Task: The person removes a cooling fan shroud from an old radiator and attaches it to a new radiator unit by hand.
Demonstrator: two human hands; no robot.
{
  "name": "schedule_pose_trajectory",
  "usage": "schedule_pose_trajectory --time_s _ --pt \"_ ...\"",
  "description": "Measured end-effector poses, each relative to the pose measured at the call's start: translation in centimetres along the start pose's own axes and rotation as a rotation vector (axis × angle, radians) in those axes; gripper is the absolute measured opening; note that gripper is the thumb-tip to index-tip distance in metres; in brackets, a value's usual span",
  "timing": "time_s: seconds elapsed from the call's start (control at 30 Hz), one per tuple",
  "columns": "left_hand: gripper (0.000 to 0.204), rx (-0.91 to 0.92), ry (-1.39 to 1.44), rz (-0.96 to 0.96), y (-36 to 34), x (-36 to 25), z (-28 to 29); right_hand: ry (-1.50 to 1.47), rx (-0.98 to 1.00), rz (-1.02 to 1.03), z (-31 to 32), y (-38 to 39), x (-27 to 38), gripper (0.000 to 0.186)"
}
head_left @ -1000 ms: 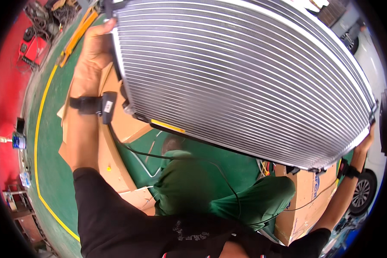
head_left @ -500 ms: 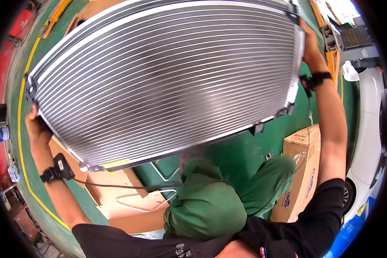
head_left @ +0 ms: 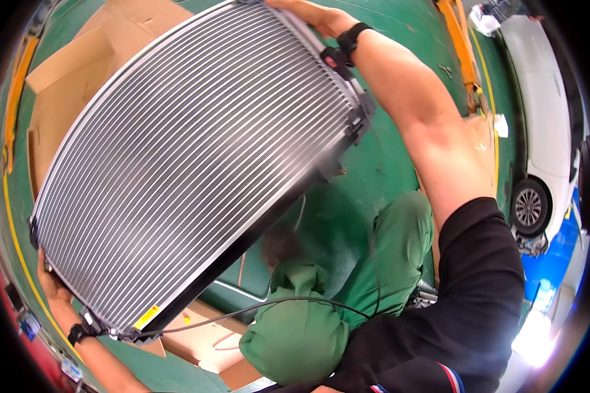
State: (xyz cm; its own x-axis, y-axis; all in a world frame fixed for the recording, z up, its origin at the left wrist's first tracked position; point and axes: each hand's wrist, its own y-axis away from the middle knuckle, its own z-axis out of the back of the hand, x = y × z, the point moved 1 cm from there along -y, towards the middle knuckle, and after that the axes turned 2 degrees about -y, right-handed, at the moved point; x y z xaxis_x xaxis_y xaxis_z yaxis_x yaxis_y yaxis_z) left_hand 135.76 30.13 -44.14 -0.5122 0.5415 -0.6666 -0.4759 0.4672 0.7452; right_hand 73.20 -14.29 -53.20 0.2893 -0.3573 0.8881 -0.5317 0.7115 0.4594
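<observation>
A large silver radiator [head_left: 190, 157] with many fine parallel ribs and dark plastic brackets fills the upper left of the view. It slants, its left end lower and nearer me, its right end farther away. My left hand [head_left: 54, 283] grips the lower left end, fingers partly hidden behind it. At the far right end my right hand [head_left: 314, 16] is closed around the edge; its fingertips are partly out of sight. A yellow label [head_left: 146, 317] sits by the near left corner. Beneath the radiator are my knees in green trousers [head_left: 295, 347].
Opened cardboard [head_left: 72, 85] lies on the green floor behind the radiator, with more cardboard [head_left: 206, 334] below it. Orange steel arms [head_left: 459, 52] stand at right and left. A white car [head_left: 545, 111] is at the far right. A dark cable [head_left: 242, 310] crosses my lap.
The radiator has turned counterclockwise and shifted left, its left end dropping and its right end swinging up and inward. Both hands have kept their hold, and my right arm now reaches farther across.
</observation>
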Motion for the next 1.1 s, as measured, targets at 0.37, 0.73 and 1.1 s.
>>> schedule_pose_trajectory --time_s 0.37,0.73,1.1 --pt "0.084 -0.160 -0.073 -0.117 0.2 0.7 0.6 0.462 -0.136 0.055 1.3 7.2 -6.9 0.092" --pt "0.085 -0.143 -0.413 -0.311 1.5 3.3 1.5 0.134 -0.369 0.128 0.9 17.7 -15.8 0.060" --pt "0.071 -0.456 -0.819 -0.507 6.8 9.4 2.2 0.087 -0.367 0.093 0.5 18.6 -15.7 0.055"
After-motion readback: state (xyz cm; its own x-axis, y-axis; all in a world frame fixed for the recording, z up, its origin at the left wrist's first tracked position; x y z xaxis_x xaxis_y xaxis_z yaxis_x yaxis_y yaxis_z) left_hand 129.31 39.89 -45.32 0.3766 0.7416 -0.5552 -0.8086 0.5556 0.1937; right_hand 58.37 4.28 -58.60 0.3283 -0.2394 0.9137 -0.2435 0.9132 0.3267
